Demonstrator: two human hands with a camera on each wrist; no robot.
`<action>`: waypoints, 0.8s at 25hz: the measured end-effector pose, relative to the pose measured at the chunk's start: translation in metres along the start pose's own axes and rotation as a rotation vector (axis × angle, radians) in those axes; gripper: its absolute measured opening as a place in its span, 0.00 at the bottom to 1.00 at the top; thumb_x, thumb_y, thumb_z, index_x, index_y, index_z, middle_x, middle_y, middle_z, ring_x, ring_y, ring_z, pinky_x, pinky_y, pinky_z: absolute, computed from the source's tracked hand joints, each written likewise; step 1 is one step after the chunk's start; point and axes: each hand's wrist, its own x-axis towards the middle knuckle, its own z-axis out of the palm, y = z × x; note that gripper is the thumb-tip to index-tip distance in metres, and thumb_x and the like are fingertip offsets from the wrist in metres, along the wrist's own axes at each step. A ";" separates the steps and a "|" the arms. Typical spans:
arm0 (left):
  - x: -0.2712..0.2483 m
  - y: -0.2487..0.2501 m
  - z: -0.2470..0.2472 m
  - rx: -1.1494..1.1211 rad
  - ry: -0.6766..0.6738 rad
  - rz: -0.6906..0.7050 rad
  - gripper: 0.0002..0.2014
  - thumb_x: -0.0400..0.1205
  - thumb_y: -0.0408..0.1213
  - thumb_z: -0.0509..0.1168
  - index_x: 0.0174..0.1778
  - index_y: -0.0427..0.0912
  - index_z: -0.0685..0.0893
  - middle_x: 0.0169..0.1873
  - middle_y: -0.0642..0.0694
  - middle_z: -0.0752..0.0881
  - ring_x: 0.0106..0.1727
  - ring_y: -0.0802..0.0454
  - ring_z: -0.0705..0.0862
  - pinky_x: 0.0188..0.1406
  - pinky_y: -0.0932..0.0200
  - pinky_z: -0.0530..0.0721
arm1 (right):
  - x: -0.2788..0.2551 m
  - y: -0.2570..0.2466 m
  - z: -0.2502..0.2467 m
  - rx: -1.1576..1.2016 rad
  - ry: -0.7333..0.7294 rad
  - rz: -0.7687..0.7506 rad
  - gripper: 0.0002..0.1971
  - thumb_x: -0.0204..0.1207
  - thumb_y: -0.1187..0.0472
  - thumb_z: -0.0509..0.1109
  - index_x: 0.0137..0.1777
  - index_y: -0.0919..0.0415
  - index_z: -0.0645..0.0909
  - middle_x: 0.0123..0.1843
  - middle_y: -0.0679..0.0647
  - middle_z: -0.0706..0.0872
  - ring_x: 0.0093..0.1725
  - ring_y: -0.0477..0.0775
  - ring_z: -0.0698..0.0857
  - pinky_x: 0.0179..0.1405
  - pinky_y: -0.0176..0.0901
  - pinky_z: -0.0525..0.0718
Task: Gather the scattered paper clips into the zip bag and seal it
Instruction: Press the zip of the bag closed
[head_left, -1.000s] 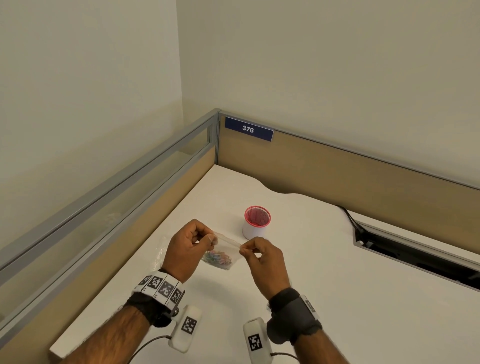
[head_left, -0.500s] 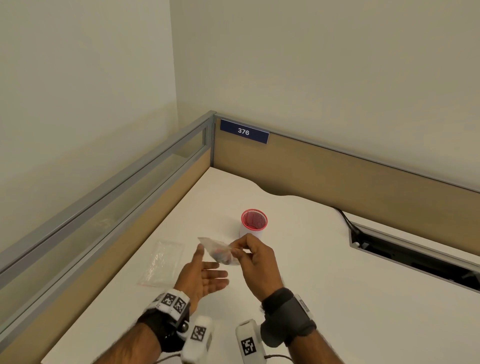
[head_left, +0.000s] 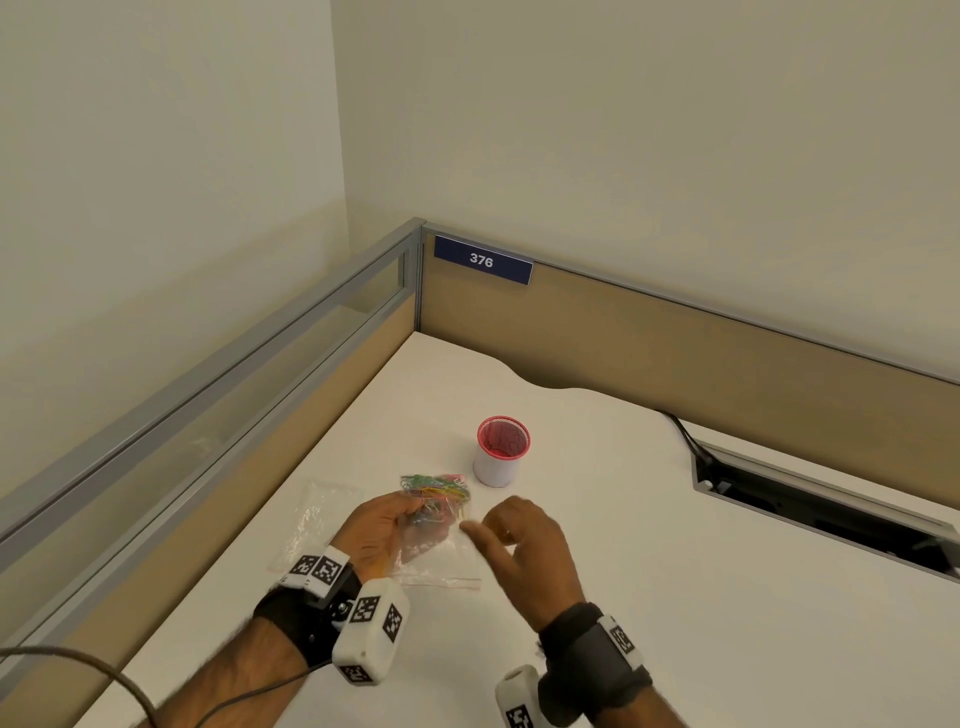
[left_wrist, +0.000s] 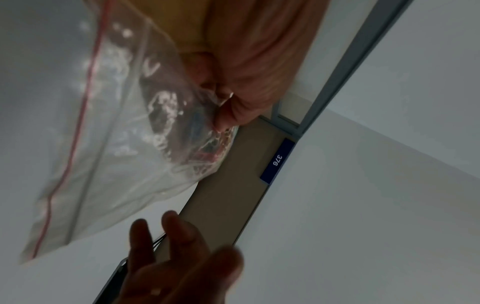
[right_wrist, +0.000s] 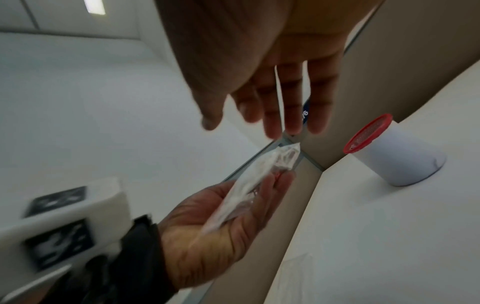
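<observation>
Zip bag (head_left: 439, 540) of paper clips (head_left: 439, 496) lies across your left hand (head_left: 376, 532), thumb pinching it; your right hand (head_left: 524, 545), beside it, has let go, fingers loose

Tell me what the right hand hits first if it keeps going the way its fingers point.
Most likely the zip bag of paper clips held in the left hand; the right hand points leftward at it, though depth is unclear.
</observation>
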 end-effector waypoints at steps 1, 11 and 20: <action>-0.002 -0.001 0.005 0.036 -0.021 0.027 0.15 0.84 0.21 0.57 0.64 0.20 0.80 0.51 0.25 0.90 0.39 0.37 0.93 0.32 0.49 0.93 | 0.007 -0.001 0.003 0.050 0.074 0.116 0.25 0.75 0.31 0.61 0.35 0.54 0.76 0.36 0.48 0.82 0.38 0.48 0.79 0.39 0.47 0.82; 0.000 -0.004 0.004 0.075 -0.004 0.097 0.17 0.85 0.25 0.52 0.61 0.26 0.84 0.57 0.27 0.86 0.52 0.38 0.87 0.66 0.37 0.79 | 0.033 -0.006 0.024 0.683 -0.101 0.577 0.24 0.68 0.46 0.79 0.55 0.62 0.80 0.51 0.65 0.87 0.50 0.61 0.89 0.43 0.59 0.92; -0.018 -0.002 -0.014 0.364 -0.003 0.150 0.15 0.89 0.37 0.59 0.68 0.39 0.83 0.64 0.41 0.89 0.66 0.41 0.86 0.67 0.44 0.82 | 0.012 0.001 0.033 0.800 -0.152 0.601 0.15 0.69 0.67 0.76 0.54 0.62 0.78 0.50 0.66 0.89 0.46 0.70 0.90 0.40 0.65 0.88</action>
